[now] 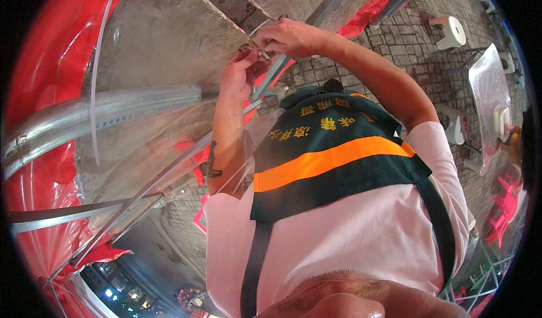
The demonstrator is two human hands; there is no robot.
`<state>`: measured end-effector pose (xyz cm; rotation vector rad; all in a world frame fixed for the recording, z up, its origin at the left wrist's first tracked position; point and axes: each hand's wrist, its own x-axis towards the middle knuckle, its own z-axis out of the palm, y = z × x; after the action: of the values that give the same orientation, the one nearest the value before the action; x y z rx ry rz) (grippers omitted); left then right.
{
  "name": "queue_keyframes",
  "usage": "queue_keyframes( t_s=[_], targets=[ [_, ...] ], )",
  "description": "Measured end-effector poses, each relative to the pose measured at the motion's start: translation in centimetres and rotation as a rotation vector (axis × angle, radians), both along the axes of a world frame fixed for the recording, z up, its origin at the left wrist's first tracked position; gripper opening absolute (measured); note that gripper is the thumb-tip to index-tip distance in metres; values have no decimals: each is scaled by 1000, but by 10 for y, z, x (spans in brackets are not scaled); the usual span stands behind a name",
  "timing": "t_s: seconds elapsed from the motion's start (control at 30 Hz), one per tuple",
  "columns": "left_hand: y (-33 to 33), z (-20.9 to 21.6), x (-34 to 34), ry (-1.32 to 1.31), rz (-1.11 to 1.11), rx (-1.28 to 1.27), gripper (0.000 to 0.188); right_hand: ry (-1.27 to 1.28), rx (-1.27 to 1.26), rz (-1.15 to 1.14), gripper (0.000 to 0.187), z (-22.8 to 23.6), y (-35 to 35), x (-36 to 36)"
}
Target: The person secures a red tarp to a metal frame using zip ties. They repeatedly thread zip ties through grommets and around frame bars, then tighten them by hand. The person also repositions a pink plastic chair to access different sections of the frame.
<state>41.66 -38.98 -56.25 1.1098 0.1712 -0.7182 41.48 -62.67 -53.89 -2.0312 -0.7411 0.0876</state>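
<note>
Both my hands meet at the top middle, beside a grey metal pole (275,69). A thin white strip that looks like a cable tie (258,28) loops at my right hand (289,37), whose fingers are closed on it. My left hand (241,72) pinches at the same spot, its fingertips close to the right ones; a small pale end shows between them. A patterned cord (212,6) runs along the edge of a clear plastic sheet (164,41) down to my fingers. Small dark rings sit by both hands; how the strip passes through them is hidden.
A thick metal tube (113,115) and thinner frame bars (84,208) cross the left, by red sheeting (56,64). Another white strip (96,86) hangs there. At the right are a white stool (450,33), a table (486,92) and a pink chair (504,208) on paving.
</note>
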Motion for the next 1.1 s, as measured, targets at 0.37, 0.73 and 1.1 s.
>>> queue_keyframes(
  t_s=[0.37, 0.73, 1.1],
  targets=[
    [-15, 20, 2, -235, -57, 491, 14, -43, 44, -130, 14, -7, 14, -14],
    [-29, 46, -29, -1261, -243, 1148, 16, -96, 190, -332, 14, -23, 19, -38],
    [-21, 21, -35, -1482, -111, 1276, 15, 1155, 934, -498, 21, -18, 56, -53]
  ],
)
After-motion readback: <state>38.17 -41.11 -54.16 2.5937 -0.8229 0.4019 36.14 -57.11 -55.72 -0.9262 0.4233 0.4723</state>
